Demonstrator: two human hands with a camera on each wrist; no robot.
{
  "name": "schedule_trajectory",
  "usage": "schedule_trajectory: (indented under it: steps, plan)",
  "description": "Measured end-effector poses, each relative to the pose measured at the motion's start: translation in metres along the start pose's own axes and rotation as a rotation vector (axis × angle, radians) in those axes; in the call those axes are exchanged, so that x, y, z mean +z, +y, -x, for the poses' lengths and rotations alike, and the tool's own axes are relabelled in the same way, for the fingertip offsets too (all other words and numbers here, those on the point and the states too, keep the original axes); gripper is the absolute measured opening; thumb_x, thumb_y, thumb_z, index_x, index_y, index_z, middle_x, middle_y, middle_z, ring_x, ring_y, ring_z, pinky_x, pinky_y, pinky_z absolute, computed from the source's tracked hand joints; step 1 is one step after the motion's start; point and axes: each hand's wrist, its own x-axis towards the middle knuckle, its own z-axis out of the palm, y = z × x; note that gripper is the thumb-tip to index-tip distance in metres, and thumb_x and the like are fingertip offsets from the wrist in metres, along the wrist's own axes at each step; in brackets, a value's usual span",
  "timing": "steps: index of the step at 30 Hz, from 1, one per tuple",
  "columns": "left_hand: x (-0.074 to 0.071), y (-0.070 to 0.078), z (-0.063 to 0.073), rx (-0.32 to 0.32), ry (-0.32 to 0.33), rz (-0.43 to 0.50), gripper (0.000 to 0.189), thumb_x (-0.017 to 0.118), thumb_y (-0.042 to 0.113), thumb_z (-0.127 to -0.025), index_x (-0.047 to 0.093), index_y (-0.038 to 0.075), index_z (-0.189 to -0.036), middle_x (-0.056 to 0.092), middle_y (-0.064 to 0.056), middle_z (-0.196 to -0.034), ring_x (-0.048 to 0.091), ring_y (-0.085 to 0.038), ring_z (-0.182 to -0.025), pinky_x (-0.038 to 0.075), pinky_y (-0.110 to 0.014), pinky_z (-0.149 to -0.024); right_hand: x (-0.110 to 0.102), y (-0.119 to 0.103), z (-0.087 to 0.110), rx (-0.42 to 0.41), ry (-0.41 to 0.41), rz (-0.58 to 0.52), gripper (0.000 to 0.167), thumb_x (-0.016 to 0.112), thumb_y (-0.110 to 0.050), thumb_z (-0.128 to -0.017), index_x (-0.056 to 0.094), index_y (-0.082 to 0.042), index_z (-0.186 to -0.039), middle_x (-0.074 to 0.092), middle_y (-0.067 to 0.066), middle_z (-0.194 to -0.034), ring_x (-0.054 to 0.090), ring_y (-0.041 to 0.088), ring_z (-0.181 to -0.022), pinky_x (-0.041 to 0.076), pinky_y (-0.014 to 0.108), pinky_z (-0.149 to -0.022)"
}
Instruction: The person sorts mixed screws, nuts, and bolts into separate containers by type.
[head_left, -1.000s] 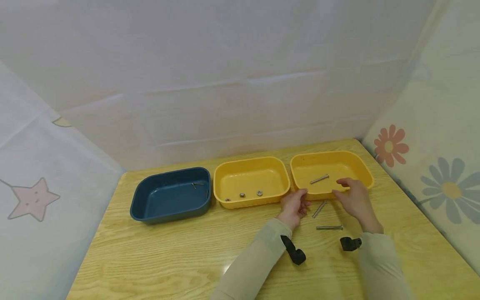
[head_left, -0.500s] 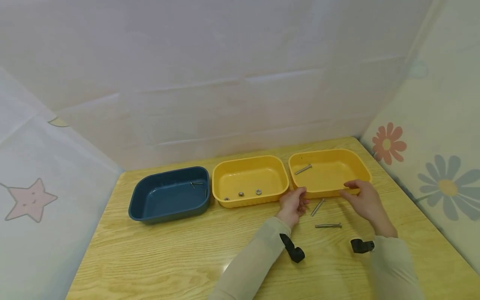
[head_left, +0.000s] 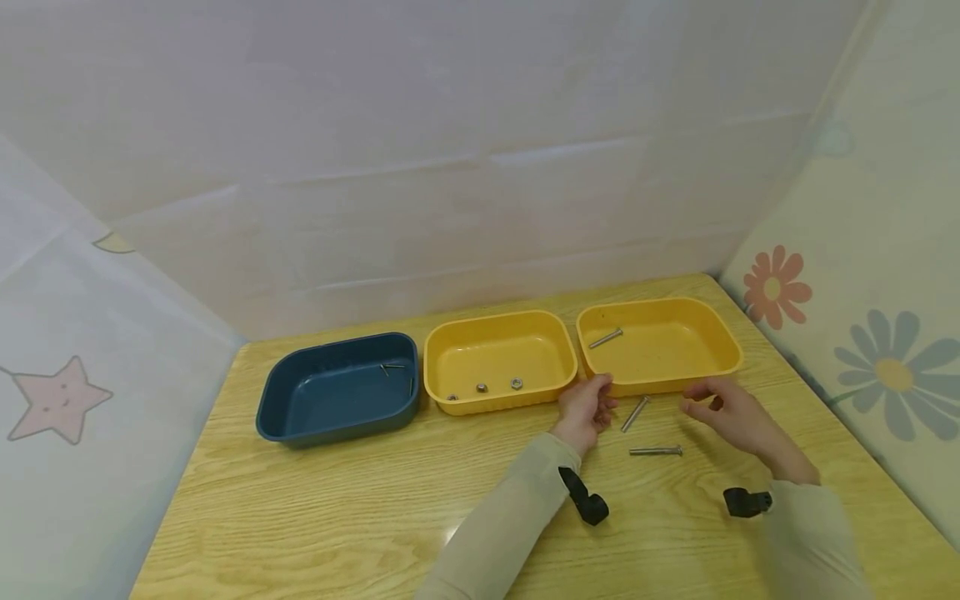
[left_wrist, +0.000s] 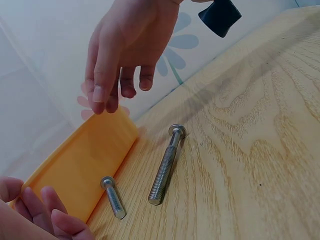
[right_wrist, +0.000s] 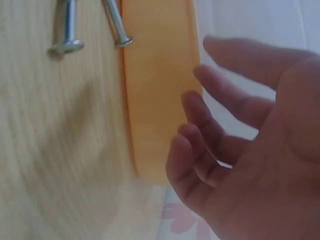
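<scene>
My left hand [head_left: 581, 410] grips the near left corner of the right-hand yellow tray [head_left: 660, 387]; thumb and fingers meet at its rim in the left wrist view. Inside that tray, one bolt [head_left: 606, 338] lies near the left wall. My right hand [head_left: 738, 419] hovers just in front of the tray's near right side, fingers loosely bent, holding nothing. On the table between the hands lie two more bolts: a slanted one [left_wrist: 113, 196] close to the tray wall, and a larger-looking one [left_wrist: 167, 165] farther from it.
A middle yellow tray [head_left: 472, 407] holds several nuts [head_left: 517, 384]. To its left stands a dark blue tray [head_left: 337, 432] with a few thin screws [head_left: 393, 366]. The wooden table [head_left: 337, 508] meets cloth walls at the back and sides.
My right hand has drawn back from over the right-hand tray, moving right and toward me. The bolt in that tray has shifted left. My left hand stays at the corner.
</scene>
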Motion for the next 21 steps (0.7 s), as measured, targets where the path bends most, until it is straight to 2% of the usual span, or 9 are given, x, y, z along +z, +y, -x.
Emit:
schedule_trajectory:
  steps: [6,11,16,21]
  plan:
    - [-0.001,0.000,0.001,0.004,-0.008,-0.001,0.007,0.075,0.018,-0.081,0.070,0.013,-0.078,0.068,0.004,-0.074,0.056,-0.008,-0.054,0.034,-0.020,-0.049,0.006,0.010,0.006,-0.011,-0.122,-0.063,0.024,0.062,-0.026,-0.095,0.065,-0.006,-0.108,0.063,0.011,-0.107,0.048,0.012,-0.080,0.042,0.025,-0.066]
    - [0.000,0.000,0.001,0.005,0.005,0.004,0.007,0.075,0.018,-0.080,0.071,0.013,-0.079,0.068,0.004,-0.074,0.056,-0.009,-0.055,0.034,-0.020,-0.049,0.015,0.017,0.008,-0.063,-0.214,-0.131,0.021,0.066,-0.020,-0.091,0.065,-0.005,-0.106,0.061,0.010,-0.105,0.046,0.008,-0.075,0.040,0.024,-0.064]
    - [0.001,0.001,0.002,0.003,0.008,0.006,0.007,0.075,0.017,-0.080,0.070,0.013,-0.079,0.067,0.004,-0.073,0.056,-0.009,-0.054,0.034,-0.020,-0.049,0.023,0.019,0.009,-0.082,-0.263,-0.156,0.022,0.071,-0.018,-0.085,0.065,-0.006,-0.103,0.061,0.008,-0.105,0.044,0.007,-0.079,0.038,0.024,-0.067]
    - [0.000,0.000,0.002,0.002,0.009,0.005,0.008,0.075,0.017,-0.080,0.069,0.013,-0.079,0.067,0.004,-0.074,0.056,-0.009,-0.054,0.033,-0.020,-0.049,0.029,0.022,0.009,-0.137,-0.273,-0.106,0.021,0.074,-0.016,-0.082,0.066,-0.008,-0.099,0.064,0.004,-0.100,0.046,0.008,-0.084,0.039,0.023,-0.074]
